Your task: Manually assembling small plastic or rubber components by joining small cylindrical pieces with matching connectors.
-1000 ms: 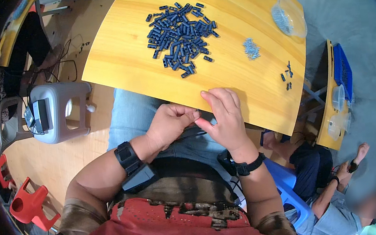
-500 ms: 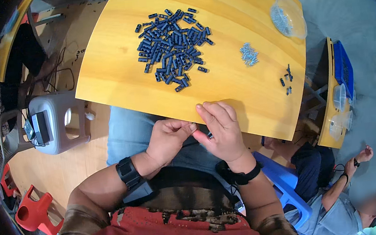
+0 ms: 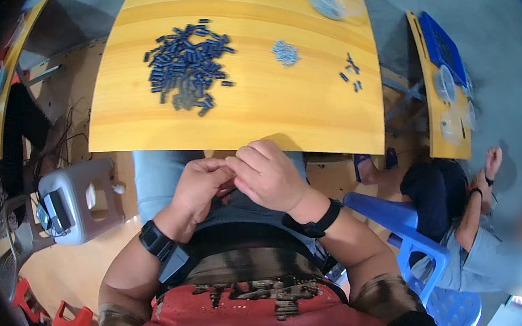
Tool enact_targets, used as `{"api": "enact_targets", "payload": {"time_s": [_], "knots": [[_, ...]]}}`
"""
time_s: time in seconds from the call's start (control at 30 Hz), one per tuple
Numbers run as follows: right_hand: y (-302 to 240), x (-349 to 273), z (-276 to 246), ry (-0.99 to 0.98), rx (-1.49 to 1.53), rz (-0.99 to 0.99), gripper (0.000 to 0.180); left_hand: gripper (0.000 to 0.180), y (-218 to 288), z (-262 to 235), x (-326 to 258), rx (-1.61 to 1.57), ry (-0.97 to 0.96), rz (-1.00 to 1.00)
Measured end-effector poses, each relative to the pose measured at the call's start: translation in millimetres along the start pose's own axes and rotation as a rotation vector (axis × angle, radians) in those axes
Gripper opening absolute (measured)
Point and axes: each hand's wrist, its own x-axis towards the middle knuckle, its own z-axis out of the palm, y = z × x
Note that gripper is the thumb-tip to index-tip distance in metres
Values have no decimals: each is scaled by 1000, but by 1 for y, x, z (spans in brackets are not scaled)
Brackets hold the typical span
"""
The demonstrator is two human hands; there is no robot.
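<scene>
My left hand [image 3: 199, 187] and my right hand [image 3: 270, 176] meet at the front edge of the yellow wooden table [image 3: 256, 116]. Both are closed, fingertips pinched together; whatever lies between them is hidden or too small to name. Beyond them to the left spreads a heap of short black cylindrical pieces [image 3: 184, 66]. A small pile of silvery screw-like parts [image 3: 286, 53] lies to the right of that heap. Several loose black pieces [image 3: 351, 67] rest near the table's right side.
A clear plastic bowl [image 3: 346, 6] with silvery parts stands at the far right. Further right, another table [image 3: 431, 119] bears a blue tray [image 3: 442, 42]. A grey stool [image 3: 83, 226] is on the left; a seated person [image 3: 436, 195] and a blue chair [image 3: 380, 211] are on the right.
The view has turned, so the table and its piles sit further left and higher. My right hand's fingers, stretched out before, have curled in against my left fingertips.
</scene>
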Motion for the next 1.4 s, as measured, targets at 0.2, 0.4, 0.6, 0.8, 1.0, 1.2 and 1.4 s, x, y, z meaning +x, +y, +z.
{"api": "enact_targets", "payload": {"time_s": [0.2,0.4,0.6,0.8,1.0,1.2,1.4], "knots": [[0,-48,-9,-70,103,218,27,20,-6,13,-4,136,-142,-147],[47,-129,-21,63,447,779,14,23,-2,20,0,78,-122,-157],[137,-185,-25,570,726,1334,13,23,-5,14,-3,54,4,-160],[211,-292,45,30,-292,1095,26,23,2,21,2,71,16,-141],[139,-260,50,-271,-272,974,26,22,-5,8,-2,-28,64,-105],[130,-245,7,-566,-111,794,25,20,10,13,-1,-32,-2,-94],[32,-110,-80,-718,-92,642,21,18,28,1,-7,-121,-112,43]]}}
